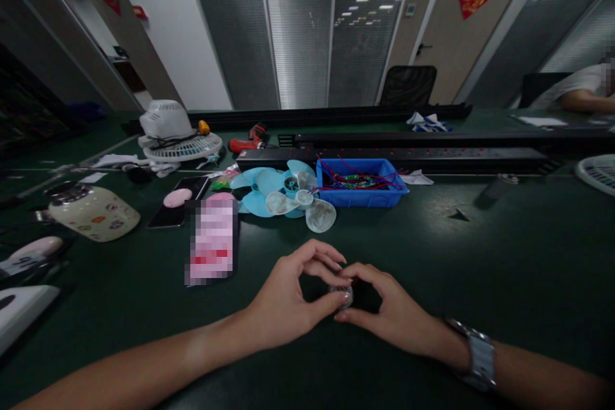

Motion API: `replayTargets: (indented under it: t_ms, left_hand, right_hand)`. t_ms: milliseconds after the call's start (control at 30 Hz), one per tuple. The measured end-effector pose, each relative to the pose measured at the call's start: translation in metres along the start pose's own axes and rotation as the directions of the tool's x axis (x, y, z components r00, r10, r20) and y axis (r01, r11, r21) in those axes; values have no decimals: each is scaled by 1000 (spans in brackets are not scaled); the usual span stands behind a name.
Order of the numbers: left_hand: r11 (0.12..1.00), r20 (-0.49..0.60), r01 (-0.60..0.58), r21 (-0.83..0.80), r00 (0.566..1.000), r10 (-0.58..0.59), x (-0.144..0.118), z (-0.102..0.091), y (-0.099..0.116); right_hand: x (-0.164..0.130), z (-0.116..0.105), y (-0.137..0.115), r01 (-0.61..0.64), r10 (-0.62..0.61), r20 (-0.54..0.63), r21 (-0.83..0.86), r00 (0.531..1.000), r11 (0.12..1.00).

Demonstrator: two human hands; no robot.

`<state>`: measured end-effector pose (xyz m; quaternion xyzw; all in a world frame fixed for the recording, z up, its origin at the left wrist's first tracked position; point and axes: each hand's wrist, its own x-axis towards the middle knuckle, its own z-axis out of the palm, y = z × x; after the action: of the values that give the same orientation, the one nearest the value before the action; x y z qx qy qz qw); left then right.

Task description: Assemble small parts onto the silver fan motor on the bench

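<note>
My left hand (pixel 288 298) and my right hand (pixel 384 311) meet over the dark green table (pixel 504 256), close to its near edge. Both pinch one small round silvery part (pixel 342 295) between thumbs and fingertips; most of it is hidden by the fingers. A metal watch (pixel 473 349) sits on my right wrist. Just beyond the hands lie blue and clear fan blades (pixel 288 195).
A blue bin (pixel 360 182) with red-wired parts stands behind the blades. A phone (pixel 177 202), a cream case (pixel 93 213) and white fan parts (pixel 175 134) lie left. Black power strips (pixel 408 155) cross the back. Another person's arm (pixel 586 99) rests far right.
</note>
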<state>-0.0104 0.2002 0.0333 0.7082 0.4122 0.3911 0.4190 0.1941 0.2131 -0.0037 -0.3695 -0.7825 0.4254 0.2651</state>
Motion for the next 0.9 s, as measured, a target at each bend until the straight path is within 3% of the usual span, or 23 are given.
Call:
replayTargets:
  t_ms: [167, 300, 467, 567, 900]
  left_hand:
    - [998, -134, -47, 35, 990, 51, -3, 0, 4]
    - [993, -224, -53, 103, 972, 75, -13, -18, 0]
    - [949, -141, 96, 299, 988, -55, -34, -36, -31]
    - [911, -83, 93, 403, 994, -65, -41, -36, -47]
    - [873, -38, 36, 487, 999, -20, -36, -33, -50]
  right_hand:
    - [1, -1, -2, 16, -17, 11, 27, 1000, 1000]
    - [1, -2, -3, -23, 22, 21, 28, 1000, 999]
    - [1, -3, -2, -54, 53, 27, 36, 998, 998]
    - [1, -3, -1, -53, 52, 32, 30, 998, 998]
    - [0, -2, -1, -76, 75, 30, 42, 997, 996]
